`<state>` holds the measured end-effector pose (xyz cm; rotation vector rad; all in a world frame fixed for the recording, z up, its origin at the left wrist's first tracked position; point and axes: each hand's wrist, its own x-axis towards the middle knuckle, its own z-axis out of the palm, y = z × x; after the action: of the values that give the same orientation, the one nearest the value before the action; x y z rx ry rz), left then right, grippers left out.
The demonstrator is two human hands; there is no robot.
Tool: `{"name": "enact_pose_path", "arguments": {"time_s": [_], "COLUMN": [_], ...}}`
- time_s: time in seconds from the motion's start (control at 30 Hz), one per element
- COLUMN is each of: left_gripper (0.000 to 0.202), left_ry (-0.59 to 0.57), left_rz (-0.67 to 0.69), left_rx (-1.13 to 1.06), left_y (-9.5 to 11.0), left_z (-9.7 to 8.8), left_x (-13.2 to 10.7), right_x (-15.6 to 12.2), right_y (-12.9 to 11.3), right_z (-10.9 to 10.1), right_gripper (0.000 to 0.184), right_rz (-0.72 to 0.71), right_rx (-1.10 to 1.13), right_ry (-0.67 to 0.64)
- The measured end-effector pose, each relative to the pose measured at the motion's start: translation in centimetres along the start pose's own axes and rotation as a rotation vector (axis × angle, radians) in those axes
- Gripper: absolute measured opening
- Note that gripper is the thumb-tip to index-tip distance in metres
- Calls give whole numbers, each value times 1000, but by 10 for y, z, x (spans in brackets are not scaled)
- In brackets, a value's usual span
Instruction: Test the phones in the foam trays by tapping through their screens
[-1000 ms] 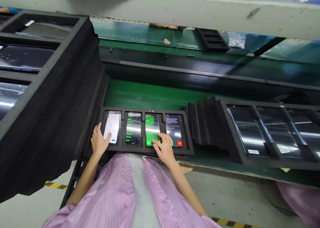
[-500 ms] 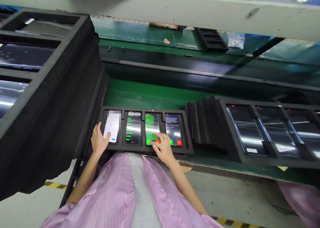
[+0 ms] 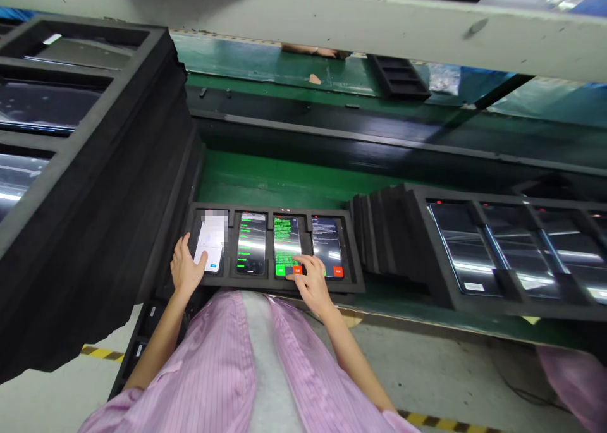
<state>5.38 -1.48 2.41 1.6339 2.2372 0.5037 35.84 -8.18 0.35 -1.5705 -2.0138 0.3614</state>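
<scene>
Several lit phones lie side by side in a black foam tray (image 3: 353,250) in front of my body. My left hand (image 3: 187,265) rests with fingers spread at the tray's left end, its thumb at the edge of a phone with a white screen (image 3: 207,250). Beside that lies a phone with green lines on black (image 3: 251,243). My right hand (image 3: 310,281) is over the lower part of a phone filled with green text (image 3: 286,237), fingers apart, near its red button. The rightmost phone (image 3: 327,237) shows small text and is partly hidden by my right hand.
A tall stack of black foam trays (image 3: 109,148) with dark-screened phones stands at the left. More trays (image 3: 422,243) holding phones are stacked at the right. Beyond the green bench (image 3: 265,174) runs a dark channel (image 3: 294,136). Another person's hand (image 3: 322,52) shows at the far side.
My right hand has shifted slightly right and down, its fingers moving off the green button towards the red one. My left hand stays in place.
</scene>
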Motion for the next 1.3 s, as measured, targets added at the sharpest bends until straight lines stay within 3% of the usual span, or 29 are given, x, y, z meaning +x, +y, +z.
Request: {"name": "enact_pose_path", "arguments": {"time_s": [0.4, 0.73, 1.03, 1.13, 1.3], "left_gripper": [62, 62, 61, 62, 59], "left_ry": [-5, -15, -4, 1, 96], "left_rz": [-15, -9, -10, -1, 61], "left_rx": [14, 34, 38, 39, 35], "left_y": [1, 3, 2, 0, 1], "left_z": [-1, -2, 0, 0, 1], "left_x": [0, 0, 0, 1, -2], "right_x": [2, 7, 4, 6, 11], "right_y": [-1, -3, 1, 1, 1], "right_z": [1, 8, 2, 4, 7], "right_gripper": [44, 42, 44, 42, 41], "right_rz": [28, 187, 93, 142, 217], "right_rx": [3, -83, 14, -17, -68], "right_ry": [-37, 4, -24, -35, -5]}}
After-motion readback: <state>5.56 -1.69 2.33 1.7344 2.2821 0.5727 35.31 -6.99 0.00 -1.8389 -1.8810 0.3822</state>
